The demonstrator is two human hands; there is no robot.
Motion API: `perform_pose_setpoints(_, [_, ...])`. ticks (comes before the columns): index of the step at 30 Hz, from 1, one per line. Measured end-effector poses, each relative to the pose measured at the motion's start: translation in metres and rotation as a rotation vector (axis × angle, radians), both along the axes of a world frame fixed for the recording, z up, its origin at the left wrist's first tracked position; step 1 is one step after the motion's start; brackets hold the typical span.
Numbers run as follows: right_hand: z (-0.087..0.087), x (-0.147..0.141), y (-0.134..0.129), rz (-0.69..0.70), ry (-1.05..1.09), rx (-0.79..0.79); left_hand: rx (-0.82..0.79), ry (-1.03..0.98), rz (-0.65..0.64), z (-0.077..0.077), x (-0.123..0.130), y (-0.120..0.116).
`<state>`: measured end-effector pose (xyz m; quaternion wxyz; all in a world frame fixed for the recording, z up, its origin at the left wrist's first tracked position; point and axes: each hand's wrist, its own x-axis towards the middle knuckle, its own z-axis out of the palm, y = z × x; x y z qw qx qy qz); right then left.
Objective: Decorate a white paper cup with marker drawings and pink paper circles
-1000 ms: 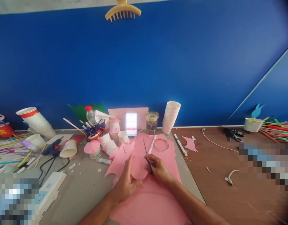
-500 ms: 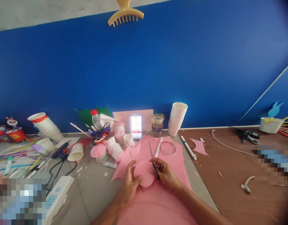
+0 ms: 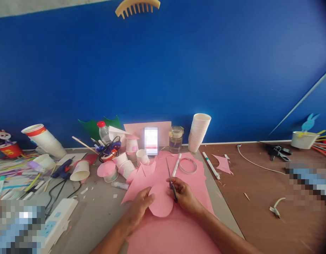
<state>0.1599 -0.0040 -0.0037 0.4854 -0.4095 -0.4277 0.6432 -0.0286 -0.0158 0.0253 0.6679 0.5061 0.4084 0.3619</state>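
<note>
My left hand (image 3: 141, 204) grips the left edge of a pink paper circle (image 3: 161, 203), thumb on top. My right hand (image 3: 183, 193) is closed around dark-handled scissors (image 3: 173, 188), whose blades point up and away from me. Its fingertips meet the circle's right edge. Under both hands lies a large pink paper sheet (image 3: 176, 234). Beyond the hands, a white marker (image 3: 177, 165) and a clear tape ring (image 3: 188, 165) rest on pink paper. A cut pink piece with pointed edges (image 3: 147, 168) lies to their left.
At the back stand a lit phone (image 3: 151, 141), a glass jar (image 3: 176, 138) and a tall stack of paper cups (image 3: 199, 132). Leftward are pink-trimmed cups (image 3: 107, 170), a glue gun (image 3: 62, 169) and a power strip (image 3: 58, 224). A pink scrap (image 3: 223, 164) and cable (image 3: 254, 164) lie right.
The paper circle has turned and shifted slightly, with my left hand now further round its left side. The scissors stay in my right hand. The whole view has shifted a little.
</note>
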Motion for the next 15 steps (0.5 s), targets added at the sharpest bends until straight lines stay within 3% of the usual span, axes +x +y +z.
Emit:
perform_pose_setpoints(3, [0.002,0.000,0.001,-0.028,-0.004,0.036,-0.039,0.082,0.161,-0.011,0.001,0.004])
perform_pose_setpoints(6, [0.005,0.001,-0.001,-0.026,0.025,0.060,-0.049,0.025,0.285,-0.015,0.005,0.006])
perform_pose_setpoints(15, [0.013,0.002,-0.010,0.122,-0.103,0.153,-0.148,-0.245,0.365,-0.008,0.009,0.003])
